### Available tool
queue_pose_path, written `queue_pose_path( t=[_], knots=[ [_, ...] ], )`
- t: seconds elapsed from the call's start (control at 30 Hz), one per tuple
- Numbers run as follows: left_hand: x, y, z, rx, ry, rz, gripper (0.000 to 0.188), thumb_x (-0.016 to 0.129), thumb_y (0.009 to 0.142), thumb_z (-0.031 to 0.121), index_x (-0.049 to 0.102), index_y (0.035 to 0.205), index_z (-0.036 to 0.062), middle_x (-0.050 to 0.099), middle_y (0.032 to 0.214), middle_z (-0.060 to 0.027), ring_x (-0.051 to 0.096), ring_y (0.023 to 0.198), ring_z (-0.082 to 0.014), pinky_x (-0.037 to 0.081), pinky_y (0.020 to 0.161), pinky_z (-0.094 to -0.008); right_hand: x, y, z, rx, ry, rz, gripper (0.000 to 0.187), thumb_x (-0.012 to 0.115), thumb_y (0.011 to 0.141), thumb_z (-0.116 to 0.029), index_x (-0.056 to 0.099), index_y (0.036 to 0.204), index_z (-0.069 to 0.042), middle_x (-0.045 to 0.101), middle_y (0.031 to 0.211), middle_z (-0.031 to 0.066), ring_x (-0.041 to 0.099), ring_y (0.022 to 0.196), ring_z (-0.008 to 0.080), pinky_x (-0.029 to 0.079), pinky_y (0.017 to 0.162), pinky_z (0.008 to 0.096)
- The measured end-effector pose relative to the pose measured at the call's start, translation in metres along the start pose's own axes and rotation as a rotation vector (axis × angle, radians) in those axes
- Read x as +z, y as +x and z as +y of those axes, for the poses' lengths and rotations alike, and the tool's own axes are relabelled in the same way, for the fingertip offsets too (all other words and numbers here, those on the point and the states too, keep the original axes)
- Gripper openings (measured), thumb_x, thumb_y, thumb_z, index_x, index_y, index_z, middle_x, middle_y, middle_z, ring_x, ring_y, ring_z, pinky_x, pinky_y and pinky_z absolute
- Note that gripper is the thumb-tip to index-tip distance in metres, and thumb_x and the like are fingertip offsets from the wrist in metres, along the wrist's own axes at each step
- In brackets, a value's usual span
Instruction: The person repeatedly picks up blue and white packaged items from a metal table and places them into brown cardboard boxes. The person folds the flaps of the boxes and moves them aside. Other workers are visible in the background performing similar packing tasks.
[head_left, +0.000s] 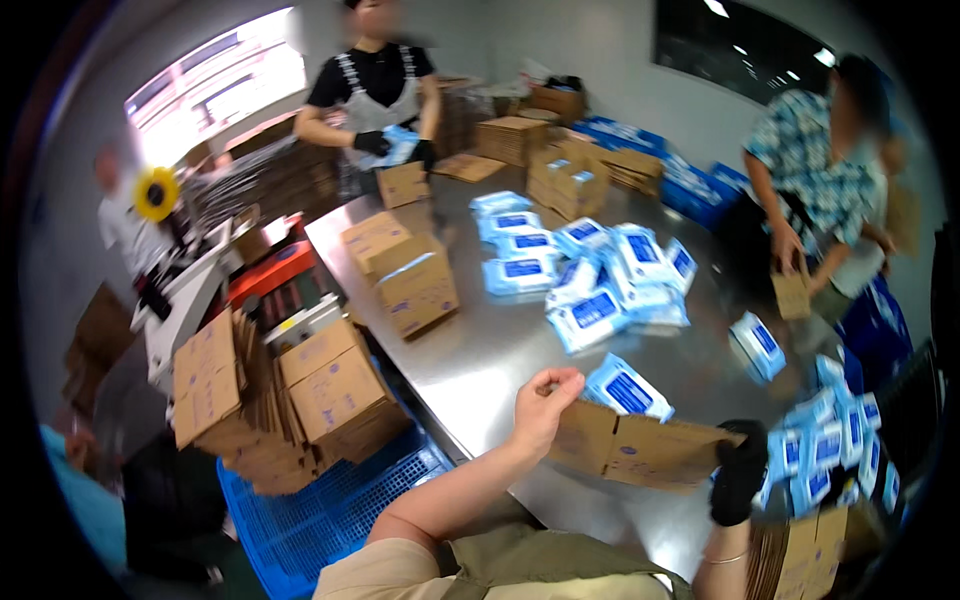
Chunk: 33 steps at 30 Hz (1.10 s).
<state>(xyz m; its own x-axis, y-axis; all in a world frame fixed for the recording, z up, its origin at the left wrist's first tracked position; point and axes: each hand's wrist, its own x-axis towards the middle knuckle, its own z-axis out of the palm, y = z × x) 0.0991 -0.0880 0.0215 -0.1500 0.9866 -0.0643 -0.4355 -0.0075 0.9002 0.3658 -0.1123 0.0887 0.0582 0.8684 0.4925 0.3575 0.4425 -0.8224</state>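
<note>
Between my hands, above the near edge of the steel table, is a flattened brown cardboard box (pixel 640 450) with a crease down it. My left hand (pixel 545 405), bare, pinches its upper left corner. At the opposite end my right hand (pixel 738 475), in a black glove, is closed on the cardboard. Just behind the cardboard lies a blue and white wipes pack (pixel 628 388), its lower part hidden. Beyond it is a loose heap of similar wipes packs (pixel 615 275), and a single pack (pixel 757 347) sits apart to the right.
More wipes packs (pixel 822 440) pile up at the right. Filled cartons (pixel 415 285) stand on the table's left side. Stacked flat cartons (pixel 335 390) rest over a blue crate (pixel 300 530). Across the table a co-worker (pixel 375 100) holds a pack; another person (pixel 820 170) handles a small carton.
</note>
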Motion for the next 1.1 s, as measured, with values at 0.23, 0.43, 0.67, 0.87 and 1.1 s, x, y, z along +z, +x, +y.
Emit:
queue_pose_path(
  t=[0.23, 0.43, 0.67, 0.87, 1.1],
  knots=[
    [-0.04, -0.017, -0.006, 0.353, 0.316, -0.058, 0.034, 0.069, 0.074, 0.009, 0.055, 0.104, 0.0034, 0.05, 0.123, -0.011, 0.043, 0.119, -0.021, 0.035, 0.099, -0.0342, 0.075, 0.008, 0.076, 0.095, 0.249, -0.032, 0.014, 0.052, 0.08, -0.012, 0.059, 0.08, 0.001, 0.059, 0.079, 0.0091, 0.057, 0.073, 0.0198, 0.045, 0.069, 0.0303],
    [-0.036, -0.009, -0.013, 0.124, 0.095, -0.048, 0.06, 0.069, 0.076, 0.025, 0.048, 0.128, 0.0045, 0.044, 0.136, -0.0109, 0.032, 0.131, -0.0255, 0.022, 0.108, -0.0379, 0.06, -0.008, 0.063, -0.137, -0.009, -0.06, 0.024, 0.047, 0.087, -0.016, 0.063, 0.092, 0.002, 0.063, 0.092, 0.0138, 0.061, 0.082, 0.0246, 0.048, 0.074, 0.0343],
    [-0.015, -0.006, -0.022, 0.256, 0.474, -0.397, 0.101, 0.076, 0.069, 0.024, 0.013, 0.146, 0.008, 0.017, 0.148, -0.0197, 0.016, 0.138, -0.0318, 0.017, 0.112, -0.0385, 0.048, -0.027, 0.042, 0.067, -0.107, -0.134, 0.03, 0.056, 0.086, -0.024, 0.065, 0.104, -0.001, 0.066, 0.101, 0.0132, 0.061, 0.094, 0.0243, 0.045, 0.087, 0.0379],
    [-0.004, -0.014, -0.046, 0.131, 0.647, -0.201, 0.099, 0.076, 0.07, 0.014, 0.01, 0.142, -0.0006, 0.022, 0.145, -0.0223, 0.025, 0.134, -0.0346, 0.023, 0.111, -0.0404, 0.023, -0.034, 0.049, -0.363, -0.457, -0.941, 0.012, 0.068, 0.068, -0.022, 0.065, 0.075, -0.013, 0.064, 0.082, 0.0077, 0.059, 0.083, 0.028, 0.045, 0.075, 0.04],
    [0.032, -0.066, -0.024, 0.757, 1.566, -0.543, 0.063, 0.074, 0.066, 0.03, 0.05, 0.116, 0.0009, 0.054, 0.111, -0.0158, 0.051, 0.108, -0.0305, 0.037, 0.095, -0.0378, 0.053, -0.023, 0.051, -0.328, -0.342, -0.407, 0.031, 0.07, 0.066, -0.014, 0.058, 0.093, -0.005, 0.054, 0.097, 0.0175, 0.05, 0.094, 0.0389, 0.041, 0.083, 0.0459]
  ],
)
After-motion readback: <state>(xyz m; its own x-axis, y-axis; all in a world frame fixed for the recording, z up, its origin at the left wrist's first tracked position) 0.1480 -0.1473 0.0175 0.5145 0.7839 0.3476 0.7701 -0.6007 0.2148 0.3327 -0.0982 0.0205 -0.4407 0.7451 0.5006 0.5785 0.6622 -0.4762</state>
